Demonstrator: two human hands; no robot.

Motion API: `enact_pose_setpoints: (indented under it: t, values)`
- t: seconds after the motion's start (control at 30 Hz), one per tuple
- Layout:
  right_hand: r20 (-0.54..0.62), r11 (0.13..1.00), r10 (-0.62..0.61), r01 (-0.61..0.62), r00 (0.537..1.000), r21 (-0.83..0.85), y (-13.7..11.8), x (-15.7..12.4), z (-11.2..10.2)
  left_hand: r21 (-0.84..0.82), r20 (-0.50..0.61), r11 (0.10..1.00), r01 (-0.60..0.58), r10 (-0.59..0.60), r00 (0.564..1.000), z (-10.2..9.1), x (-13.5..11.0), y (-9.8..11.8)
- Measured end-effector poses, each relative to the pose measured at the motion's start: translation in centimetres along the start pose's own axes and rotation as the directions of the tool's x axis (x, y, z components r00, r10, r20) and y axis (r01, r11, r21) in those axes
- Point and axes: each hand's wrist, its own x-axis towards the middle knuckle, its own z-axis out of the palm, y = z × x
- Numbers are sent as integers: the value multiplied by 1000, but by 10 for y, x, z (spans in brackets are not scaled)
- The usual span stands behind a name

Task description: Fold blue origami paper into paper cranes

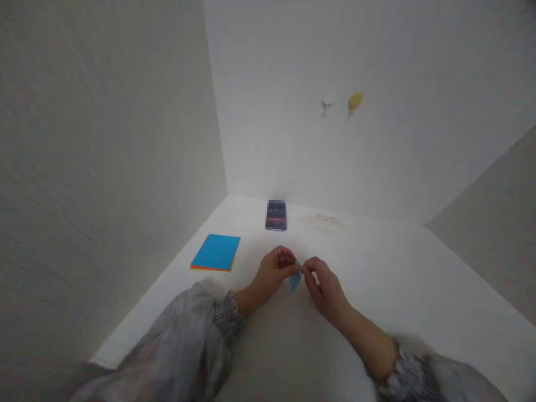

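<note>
Both my hands meet over the white table (397, 279) and pinch a small folded piece of blue paper (295, 281) between them. My left hand (274, 271) grips its upper left part with closed fingers; a ring shows on one finger. My right hand (322, 285) pinches the paper's right side, fingers curled. The paper hangs just above the tabletop. Its exact folded shape is too small and blurred to tell.
A stack of blue paper sheets with an orange one underneath (216, 252) lies to the left. A dark phone (276, 215) lies flat near the back corner. Two small hooks, one white (329, 100) and one yellow (355, 102), stick on the back wall. Walls close in at left and behind.
</note>
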Motion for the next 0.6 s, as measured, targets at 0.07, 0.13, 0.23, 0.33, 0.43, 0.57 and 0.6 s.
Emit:
enact_pose_setpoints:
  t: [0.07,0.13,0.23,0.33,0.43,0.57,0.6]
  values:
    - [-4,1000,12,-12,1000,5,-1,0,0,-1,1,1000,-4,4,1000,0,-1,0]
    - [-7,1000,25,-25,1000,14,-1,-1,1,-1,2,1000,-8,8,1000,0,-1,1]
    - [-12,998,50,-50,999,34,-2,-1,1,4,5,1000,-14,14,1000,1,-2,2]
    - [-9,997,65,-65,998,52,-2,0,1,8,10,1000,-19,19,1000,1,-2,2]
    - [-7,996,58,-58,998,70,-2,0,1,6,12,1000,-18,18,1000,1,-2,3]
    - [-14,995,56,-54,998,88,-1,0,1,5,8,1000,-4,4,1000,1,-2,4]
    - [-13,994,56,-55,998,91,0,0,1,3,5,1000,-2,2,1000,1,-2,4]
